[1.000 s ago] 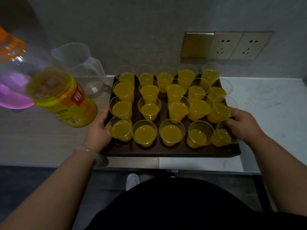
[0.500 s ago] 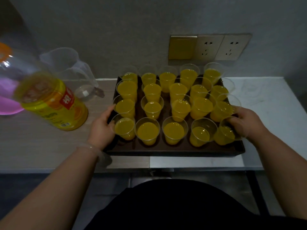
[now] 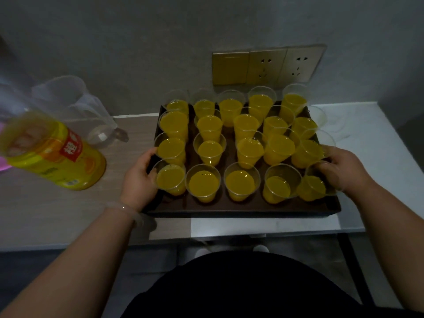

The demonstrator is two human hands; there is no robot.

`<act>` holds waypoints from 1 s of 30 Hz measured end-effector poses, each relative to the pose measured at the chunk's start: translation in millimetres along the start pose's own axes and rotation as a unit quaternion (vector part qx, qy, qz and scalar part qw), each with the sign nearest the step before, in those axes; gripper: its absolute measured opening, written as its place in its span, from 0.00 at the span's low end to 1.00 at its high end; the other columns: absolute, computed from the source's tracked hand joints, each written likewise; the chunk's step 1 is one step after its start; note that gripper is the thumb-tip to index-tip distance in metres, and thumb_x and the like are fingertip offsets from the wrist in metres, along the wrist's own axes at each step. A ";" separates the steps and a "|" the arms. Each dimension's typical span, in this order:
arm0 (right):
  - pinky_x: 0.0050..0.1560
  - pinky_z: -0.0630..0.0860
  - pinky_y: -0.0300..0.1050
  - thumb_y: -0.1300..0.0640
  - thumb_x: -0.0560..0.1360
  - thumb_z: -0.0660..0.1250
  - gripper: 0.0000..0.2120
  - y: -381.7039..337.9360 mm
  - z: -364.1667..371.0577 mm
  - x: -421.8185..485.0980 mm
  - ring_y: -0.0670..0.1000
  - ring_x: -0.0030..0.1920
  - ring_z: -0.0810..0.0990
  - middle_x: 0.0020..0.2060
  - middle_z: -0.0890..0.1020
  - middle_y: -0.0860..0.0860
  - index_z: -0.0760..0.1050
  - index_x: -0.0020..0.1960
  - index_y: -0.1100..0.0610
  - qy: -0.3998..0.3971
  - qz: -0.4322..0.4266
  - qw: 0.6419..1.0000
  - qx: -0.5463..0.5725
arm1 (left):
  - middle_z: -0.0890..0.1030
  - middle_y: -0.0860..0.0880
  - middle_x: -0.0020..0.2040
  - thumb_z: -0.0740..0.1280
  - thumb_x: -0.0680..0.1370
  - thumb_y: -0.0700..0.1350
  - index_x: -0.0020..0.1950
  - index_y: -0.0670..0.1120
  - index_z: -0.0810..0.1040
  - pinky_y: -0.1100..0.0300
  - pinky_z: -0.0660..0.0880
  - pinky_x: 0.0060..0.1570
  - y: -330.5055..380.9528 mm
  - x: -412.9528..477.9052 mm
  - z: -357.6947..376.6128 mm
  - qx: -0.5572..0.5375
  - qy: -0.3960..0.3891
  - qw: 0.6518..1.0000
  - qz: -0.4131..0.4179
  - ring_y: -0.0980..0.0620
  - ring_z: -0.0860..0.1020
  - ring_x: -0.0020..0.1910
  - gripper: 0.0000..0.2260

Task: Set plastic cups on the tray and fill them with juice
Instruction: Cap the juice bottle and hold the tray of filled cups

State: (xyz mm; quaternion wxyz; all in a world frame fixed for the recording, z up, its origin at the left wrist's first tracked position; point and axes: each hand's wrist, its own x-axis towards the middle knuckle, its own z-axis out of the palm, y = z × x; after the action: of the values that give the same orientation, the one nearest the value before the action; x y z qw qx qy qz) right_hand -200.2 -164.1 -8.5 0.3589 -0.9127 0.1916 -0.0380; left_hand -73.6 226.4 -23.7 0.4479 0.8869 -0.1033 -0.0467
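- Two hands clamp the brown tray (image 3: 241,208): left hand (image 3: 140,180) curled round its left edge, right hand (image 3: 339,173) round its right.
- Rows of plastic cups (image 3: 203,183) filled with orange juice stand on it.
- On the counter (image 3: 46,214) to the left sit a juice bottle (image 3: 52,154) and, behind it, a clear pitcher (image 3: 75,106).

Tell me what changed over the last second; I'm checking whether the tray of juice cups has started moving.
The dark brown rectangular tray of juice-filled clear plastic cups has shifted right along the counter, away from the yellow-labelled juice bottle. The left hand and right hand keep gripping its side edges. Bottle and clear plastic jug stay put; no cup tipped.
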 end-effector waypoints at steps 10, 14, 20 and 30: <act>0.47 0.68 0.44 0.50 0.65 0.60 0.16 47.7 -38.7 7.6 0.54 0.45 0.76 0.42 0.79 0.53 0.79 0.49 0.54 -0.010 -0.002 1.000 0.006 | 0.75 0.54 0.57 0.68 0.76 0.39 0.68 0.48 0.71 0.60 0.69 0.53 32.7 -19.5 52.0 0.008 0.020 0.999 -0.026 0.55 0.73 0.55 0.21; 0.45 0.68 0.44 0.51 0.64 0.61 0.18 67.7 -49.7 5.2 0.55 0.45 0.76 0.42 0.80 0.54 0.80 0.49 0.56 -0.022 0.005 1.000 -0.010 | 0.76 0.52 0.58 0.67 0.77 0.37 0.67 0.48 0.70 0.61 0.69 0.53 41.2 -24.7 68.0 -0.002 0.011 1.000 -0.019 0.54 0.74 0.56 0.20; 0.39 0.68 0.37 0.51 0.64 0.62 0.14 81.0 -57.5 1.8 0.52 0.43 0.76 0.40 0.80 0.51 0.79 0.47 0.52 -0.030 0.025 0.999 0.015 | 0.77 0.50 0.60 0.67 0.76 0.37 0.67 0.49 0.69 0.59 0.71 0.55 45.9 -20.5 78.7 -0.020 -0.018 0.999 -0.022 0.52 0.76 0.57 0.21; 0.38 0.66 0.32 0.53 0.70 0.66 0.10 106.4 -65.7 13.7 0.47 0.41 0.75 0.40 0.79 0.49 0.79 0.48 0.55 -0.037 0.032 0.999 0.008 | 0.77 0.52 0.56 0.66 0.77 0.39 0.64 0.55 0.68 0.57 0.71 0.51 62.0 -16.2 100.5 -0.023 -0.020 0.999 -0.025 0.51 0.75 0.53 0.19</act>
State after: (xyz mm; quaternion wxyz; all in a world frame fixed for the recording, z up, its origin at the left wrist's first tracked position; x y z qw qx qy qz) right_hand -235.4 -282.5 -32.1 0.3741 -0.9040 0.2070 0.0063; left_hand -115.8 115.4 -33.8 0.4647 0.8776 -0.0886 -0.0777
